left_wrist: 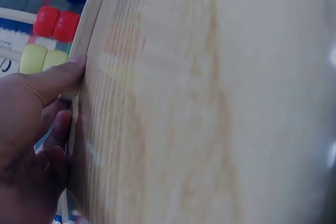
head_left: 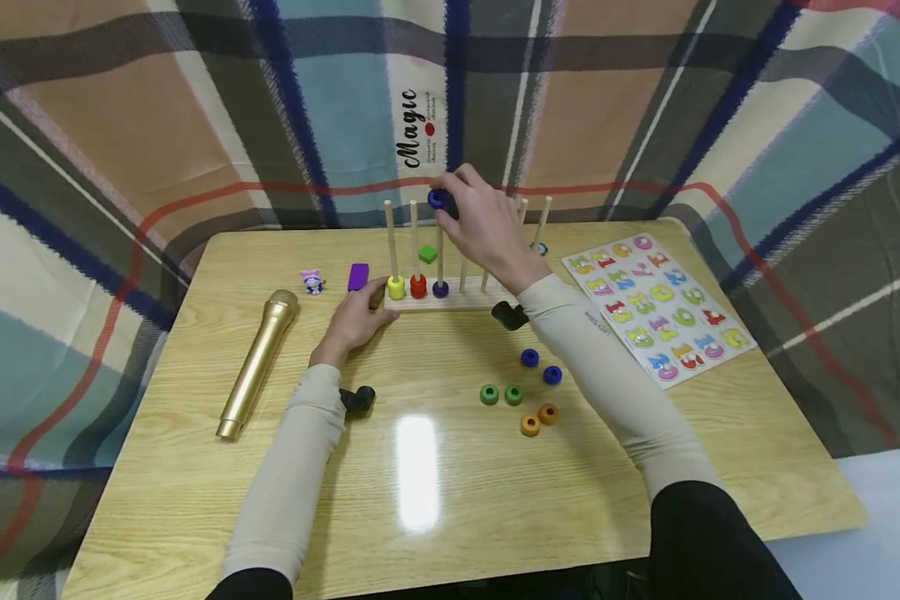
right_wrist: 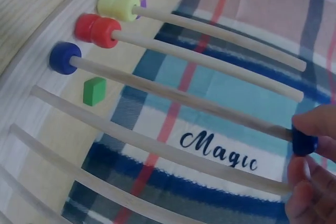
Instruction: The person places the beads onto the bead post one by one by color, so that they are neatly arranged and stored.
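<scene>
My right hand [head_left: 483, 223] pinches a blue bead [right_wrist: 303, 140] between thumb and fingers at the tip of the third rod from the left. That rod rises from a wooden peg stand [head_left: 450, 305], with another blue bead [right_wrist: 65, 58] at its foot. Yellow beads [head_left: 396, 287] sit low on the first rod and red beads [right_wrist: 98, 30] on the second. The rods farther right show no beads. At the stand's left end, my left hand [head_left: 354, 323] grips the base, its thumb on the near side; some fingers are hidden behind it in the head view.
Loose blue beads [head_left: 529, 357], green beads [head_left: 489, 394] and orange beads [head_left: 530, 425] lie in front of the stand. A gold microphone [head_left: 258, 362], small figurine [head_left: 312, 281] and purple block [head_left: 358, 276] are left, a green block [head_left: 427, 253] behind, a number sheet [head_left: 656, 308] right.
</scene>
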Demonstrator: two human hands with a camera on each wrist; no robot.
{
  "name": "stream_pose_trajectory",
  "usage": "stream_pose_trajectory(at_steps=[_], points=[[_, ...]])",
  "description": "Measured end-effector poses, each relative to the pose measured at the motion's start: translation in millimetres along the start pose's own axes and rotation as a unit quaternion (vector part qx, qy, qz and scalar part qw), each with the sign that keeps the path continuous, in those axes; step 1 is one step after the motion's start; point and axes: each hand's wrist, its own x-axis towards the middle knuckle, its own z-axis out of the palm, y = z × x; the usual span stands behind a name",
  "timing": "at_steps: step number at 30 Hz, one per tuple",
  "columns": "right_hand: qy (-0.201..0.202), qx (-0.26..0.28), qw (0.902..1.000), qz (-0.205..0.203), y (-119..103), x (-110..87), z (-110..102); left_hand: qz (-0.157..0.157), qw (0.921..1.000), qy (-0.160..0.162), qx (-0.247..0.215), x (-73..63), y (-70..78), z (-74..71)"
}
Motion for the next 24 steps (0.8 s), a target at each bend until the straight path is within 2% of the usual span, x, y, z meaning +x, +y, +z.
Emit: stream_pose_trajectory(at_steps=[5, 19, 21, 24], points=[[-0.009, -0.017, 0.9997, 0.019, 1.6, 1.2, 3.0, 0.003, 1.0, 0.001, 0.001, 0.2, 2.9, -1.9], [-0.045, -0.028, 0.998, 0.035, 1.4, -0.3, 5.9, 0.002, 0.9999, 0.007, 0.009, -2.1, -0.5, -1.3], [-0.039, -0.026, 0.9982, 0.037, 2.8, -4.0, 5.8, 0.003, 1.0, 0.006, 0.007, -2.3, -1.0, -1.2], [0.019, -0.01, 0.9998, 0.003, 6.6, -20.9, 5.3, 0.004, 1.0, 0.007, 0.003, -1.4, -0.7, 0.1]])
